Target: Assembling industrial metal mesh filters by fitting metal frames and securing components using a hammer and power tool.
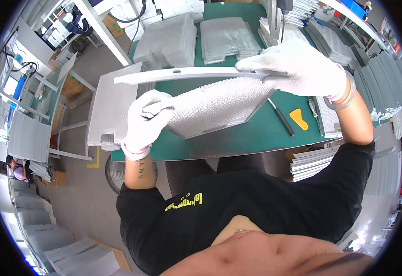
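Above the near edge of the green tabletop, I see my left hand clenched on the mesh panel and my right hand gripping the frame strip; gloved fingers could slip, dropping either.

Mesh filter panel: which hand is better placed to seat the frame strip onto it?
Right, probably. The right hand already grips the frame strip at its end, just above the mesh filter panel. The left hand is busy holding the panel's left edge, steadying it.
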Motion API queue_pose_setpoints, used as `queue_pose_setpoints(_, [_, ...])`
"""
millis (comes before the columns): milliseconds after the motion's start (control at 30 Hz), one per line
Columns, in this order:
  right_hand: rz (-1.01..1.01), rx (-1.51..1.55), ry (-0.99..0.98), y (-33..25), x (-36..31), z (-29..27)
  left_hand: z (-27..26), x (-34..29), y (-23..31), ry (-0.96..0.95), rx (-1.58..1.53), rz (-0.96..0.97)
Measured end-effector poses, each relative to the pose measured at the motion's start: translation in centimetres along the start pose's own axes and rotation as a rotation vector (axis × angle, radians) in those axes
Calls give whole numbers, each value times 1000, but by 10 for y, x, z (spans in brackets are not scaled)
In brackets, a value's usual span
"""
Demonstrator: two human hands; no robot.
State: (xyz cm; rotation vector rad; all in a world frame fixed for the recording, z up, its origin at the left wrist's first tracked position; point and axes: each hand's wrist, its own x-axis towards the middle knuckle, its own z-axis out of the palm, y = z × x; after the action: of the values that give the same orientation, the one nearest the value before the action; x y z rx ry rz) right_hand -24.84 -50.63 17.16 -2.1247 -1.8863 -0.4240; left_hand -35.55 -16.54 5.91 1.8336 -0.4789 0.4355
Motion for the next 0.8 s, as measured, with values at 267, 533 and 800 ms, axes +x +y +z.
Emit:
queue_pose_setpoints(267, [-12,127,-120,-17,17,11,14,6,-7,144,-140,39])
queue_pose_setpoints(533, [66,279,-79,-24,46,30,29,0,-35,360,-420,425])
queue_pose_setpoints(800, [78,337,-83,-20,68,36,50,5,-33,725,-263,415])
